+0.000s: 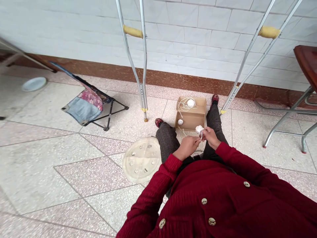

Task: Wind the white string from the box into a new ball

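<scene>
In front of my lap my two hands meet, fingertips nearly touching. My right hand (pixel 211 137) is closed on a small bunched piece of white yarn work (pixel 198 129), which sticks up above the fingers with a strand hanging from it. Against it, my left hand (pixel 189 146) is closed in a pinch; what sits between its fingers is too small to make out. Just beyond, between my feet, lies an open cardboard box (pixel 190 122). A white ball of yarn (pixel 191 103) with loose loops is in its far part, and a smaller white ball (pixel 180 122) lies near its left side.
Left of my leg is a round cream cover (pixel 141 162) on the tiled floor. A folding stool (pixel 86 105) stands farther left, near a pale basin (pixel 34 84). Two crutches, left (pixel 142 89) and right (pixel 231 94), lean by the wall. A chair (pixel 292 112) stands right.
</scene>
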Motion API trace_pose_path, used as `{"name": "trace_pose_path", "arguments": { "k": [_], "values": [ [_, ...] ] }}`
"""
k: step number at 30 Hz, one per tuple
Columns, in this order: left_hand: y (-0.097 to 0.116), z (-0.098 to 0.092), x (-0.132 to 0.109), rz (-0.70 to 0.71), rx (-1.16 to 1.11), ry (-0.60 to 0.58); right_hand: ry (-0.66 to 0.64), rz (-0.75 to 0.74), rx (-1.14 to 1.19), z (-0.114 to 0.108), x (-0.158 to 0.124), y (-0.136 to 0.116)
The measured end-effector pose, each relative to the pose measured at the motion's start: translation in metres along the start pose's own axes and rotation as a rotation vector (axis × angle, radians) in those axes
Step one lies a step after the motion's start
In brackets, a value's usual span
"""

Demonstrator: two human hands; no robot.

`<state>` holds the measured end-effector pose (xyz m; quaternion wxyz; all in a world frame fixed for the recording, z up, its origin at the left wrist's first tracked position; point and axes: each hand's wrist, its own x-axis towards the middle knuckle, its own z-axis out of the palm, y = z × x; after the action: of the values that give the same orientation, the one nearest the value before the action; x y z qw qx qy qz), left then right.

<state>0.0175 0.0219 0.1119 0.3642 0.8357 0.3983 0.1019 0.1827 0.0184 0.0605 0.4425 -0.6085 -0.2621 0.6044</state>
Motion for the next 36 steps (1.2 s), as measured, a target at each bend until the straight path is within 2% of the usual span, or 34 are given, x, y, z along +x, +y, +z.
{"name": "trace_pose_path", "arguments": {
  "k": [3,6,10,13,18,22,26,29,33,36],
  "values": [
    [-0.014,0.018,-0.013,-0.081,-0.208,0.005,0.010,-0.020,0.060,0.004,-0.003,-0.012],
    [-0.034,0.024,-0.020,-0.158,-0.229,0.074,-0.121,0.023,0.108,0.005,-0.019,-0.022],
    [-0.055,0.020,-0.014,-0.166,-0.136,0.092,-0.342,0.109,0.120,0.007,-0.047,-0.022],
    [-0.060,0.008,0.001,-0.101,0.006,0.084,-0.353,0.170,0.072,0.007,-0.061,-0.014],
    [-0.047,-0.025,0.028,0.053,0.198,0.136,-0.349,0.245,0.007,0.002,-0.061,-0.001],
    [-0.017,-0.038,0.031,0.057,0.231,0.083,-0.152,0.209,0.041,0.002,-0.041,0.002],
    [0.003,-0.027,0.012,-0.013,0.190,0.066,-0.023,0.090,0.155,0.010,-0.015,-0.009],
    [0.000,-0.011,-0.006,-0.074,0.015,0.084,-0.018,0.054,0.237,0.016,-0.007,-0.022],
    [-0.019,0.010,-0.019,-0.112,-0.178,0.090,-0.099,0.096,0.295,0.020,-0.017,-0.032],
    [-0.037,0.018,-0.016,-0.154,-0.266,0.100,-0.275,0.195,0.329,0.020,-0.039,-0.028]
  ]
}}
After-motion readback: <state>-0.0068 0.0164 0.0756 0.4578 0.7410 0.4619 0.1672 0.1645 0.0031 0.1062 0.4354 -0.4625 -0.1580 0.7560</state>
